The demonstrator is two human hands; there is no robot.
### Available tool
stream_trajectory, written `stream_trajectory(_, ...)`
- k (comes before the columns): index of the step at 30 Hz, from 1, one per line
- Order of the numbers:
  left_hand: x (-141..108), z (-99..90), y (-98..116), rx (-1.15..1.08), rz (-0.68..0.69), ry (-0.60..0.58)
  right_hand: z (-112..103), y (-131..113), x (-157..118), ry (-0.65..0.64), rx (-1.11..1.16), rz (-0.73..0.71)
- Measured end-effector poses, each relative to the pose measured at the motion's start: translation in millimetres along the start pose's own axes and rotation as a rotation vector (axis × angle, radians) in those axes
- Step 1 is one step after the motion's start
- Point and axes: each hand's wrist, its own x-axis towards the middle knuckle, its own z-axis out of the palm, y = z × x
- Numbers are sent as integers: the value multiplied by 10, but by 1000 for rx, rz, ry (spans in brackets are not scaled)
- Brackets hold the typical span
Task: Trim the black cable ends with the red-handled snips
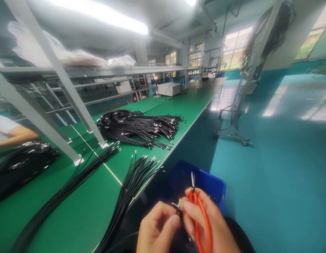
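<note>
My left hand (159, 226) pinches a black cable (180, 215) near its end, where pale strands (176, 204) stick out. Close against it, my right hand (214, 219) is closed around orange-handled scissors (208, 225), their blades pointing up and away. The right thumb and fingertips also meet at the pale strands. Both hands are in front of the bench edge, over a blue bin (211, 182). Beside them on the green bench (94, 196) lies a bundle of black cables (128, 189) with light tips. The lower ends of the scissor handles run out of view.
Another cable bundle (81, 182) lies farther left, and a large cable heap (139, 128) lies beyond. White shelf posts (60, 77) rise from the bench. Another person's arm (23, 135) is at the far left, behind a black bundle (26, 160). A wheeled rack (232, 130) stands right.
</note>
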Motion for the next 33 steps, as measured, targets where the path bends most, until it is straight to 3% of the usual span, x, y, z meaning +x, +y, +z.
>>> stream_trajectory(3,11,27,18,-120,-85,41,70,-29,18,42,-37,-101)
stream_trajectory(10,2,81,16,-240,-63,76,165,23,-4,30,-121,-163)
stream_trajectory(20,33,2,-37,-174,-83,99,-56,104,-21,128,-574,-506)
stream_trajectory(24,24,43,2,-174,-79,106,-41,100,8,86,-693,-600)
stream_trajectory(29,-4,79,-1,-156,-74,122,-25,194,24,179,-869,-846)
stream_trajectory(33,-4,25,-26,-171,-52,140,-93,250,6,230,-975,-873)
